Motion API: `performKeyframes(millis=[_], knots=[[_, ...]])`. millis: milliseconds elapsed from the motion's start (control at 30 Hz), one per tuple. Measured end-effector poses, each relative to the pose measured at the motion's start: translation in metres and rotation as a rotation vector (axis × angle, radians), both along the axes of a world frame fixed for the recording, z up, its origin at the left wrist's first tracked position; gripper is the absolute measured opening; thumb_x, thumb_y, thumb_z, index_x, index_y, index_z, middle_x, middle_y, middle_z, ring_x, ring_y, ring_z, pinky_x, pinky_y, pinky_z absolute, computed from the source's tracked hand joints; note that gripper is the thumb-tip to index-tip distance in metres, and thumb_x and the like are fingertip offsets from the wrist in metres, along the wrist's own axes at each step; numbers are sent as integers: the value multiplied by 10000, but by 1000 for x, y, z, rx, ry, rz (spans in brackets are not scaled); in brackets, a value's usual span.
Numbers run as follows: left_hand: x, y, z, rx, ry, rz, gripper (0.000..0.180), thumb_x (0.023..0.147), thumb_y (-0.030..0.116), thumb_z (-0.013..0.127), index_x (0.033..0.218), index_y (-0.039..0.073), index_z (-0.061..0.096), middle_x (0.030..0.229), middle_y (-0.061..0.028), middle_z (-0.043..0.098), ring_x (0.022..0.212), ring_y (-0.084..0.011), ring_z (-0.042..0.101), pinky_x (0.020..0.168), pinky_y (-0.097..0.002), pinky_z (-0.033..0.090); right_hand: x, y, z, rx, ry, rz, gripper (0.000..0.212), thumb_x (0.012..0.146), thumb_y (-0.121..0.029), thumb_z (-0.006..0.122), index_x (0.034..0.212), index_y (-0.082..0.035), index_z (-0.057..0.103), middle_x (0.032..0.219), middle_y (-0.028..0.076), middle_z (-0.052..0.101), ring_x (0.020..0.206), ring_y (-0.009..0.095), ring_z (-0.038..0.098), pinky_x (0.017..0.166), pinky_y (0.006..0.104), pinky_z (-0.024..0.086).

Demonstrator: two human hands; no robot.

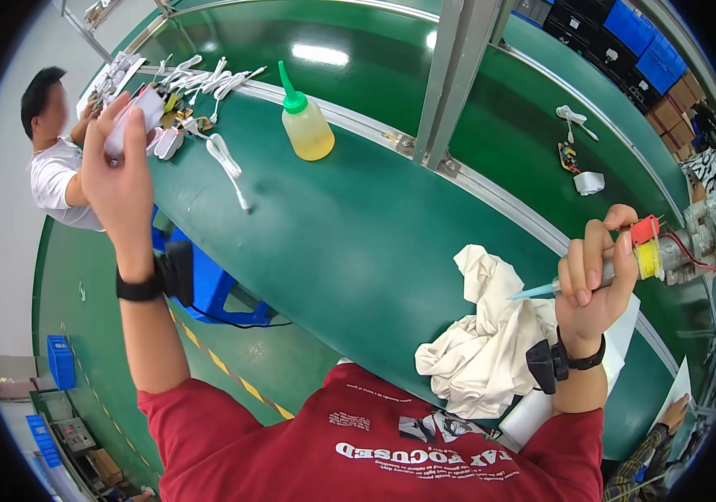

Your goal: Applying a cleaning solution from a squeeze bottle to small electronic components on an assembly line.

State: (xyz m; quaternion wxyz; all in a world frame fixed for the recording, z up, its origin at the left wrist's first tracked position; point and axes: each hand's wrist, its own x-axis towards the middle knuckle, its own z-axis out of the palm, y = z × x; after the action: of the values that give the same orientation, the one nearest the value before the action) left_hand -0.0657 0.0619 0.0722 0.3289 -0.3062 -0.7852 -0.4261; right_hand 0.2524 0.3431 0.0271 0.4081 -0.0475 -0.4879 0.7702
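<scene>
At the upper left, my left hand (115,188) is raised with a white plastic housing (142,117) between thumb and fingers. Behind that piece are circuit boards (172,115) and a white plug housing (167,144). On the right, my right hand (594,280) wraps round a pen-like dispensing tool (647,255). A pale blue tapered nozzle (532,292) points left from it, and a yellow band and red switch sit near its rear, with thin wires trailing. Below the nozzle lies a crumpled cream cloth (488,351).
A squeeze bottle (308,132) of yellow liquid with a green spout stands at the bench's back edge. White cables (224,163) lie at the left. A metal post (450,84) rises behind the green bench (350,251). A co-worker (57,159) sits far left. A blue stool (207,280) is below.
</scene>
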Motion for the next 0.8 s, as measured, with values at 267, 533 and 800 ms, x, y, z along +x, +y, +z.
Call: performKeyframes(millis=[267,533,800], knots=[[152,17,-117,-284,-129,-71,279,674,59,764,731,34,491,900,-95,502,880,-288,496,701,-367,422,0,0,-4,8,19,24,207,995,-243,375,1035,-44,413,562,-30,328,370,25,255,319,164,222],[203,39,-149,-551,-361,-415,284,691,111,781,842,48,550,894,-80,480,771,-233,494,603,-330,428,-1,2,-5,-3,26,71,225,995,-251,378,1055,-39,421,568,-28,337,375,29,270,327,165,228],[212,32,-146,-534,-373,-514,366,728,120,762,1024,28,565,1020,-111,513,803,-236,522,609,-354,443,3,5,-5,-25,-27,60,223,978,-268,388,1054,-62,428,536,-18,345,366,48,280,328,203,218]])
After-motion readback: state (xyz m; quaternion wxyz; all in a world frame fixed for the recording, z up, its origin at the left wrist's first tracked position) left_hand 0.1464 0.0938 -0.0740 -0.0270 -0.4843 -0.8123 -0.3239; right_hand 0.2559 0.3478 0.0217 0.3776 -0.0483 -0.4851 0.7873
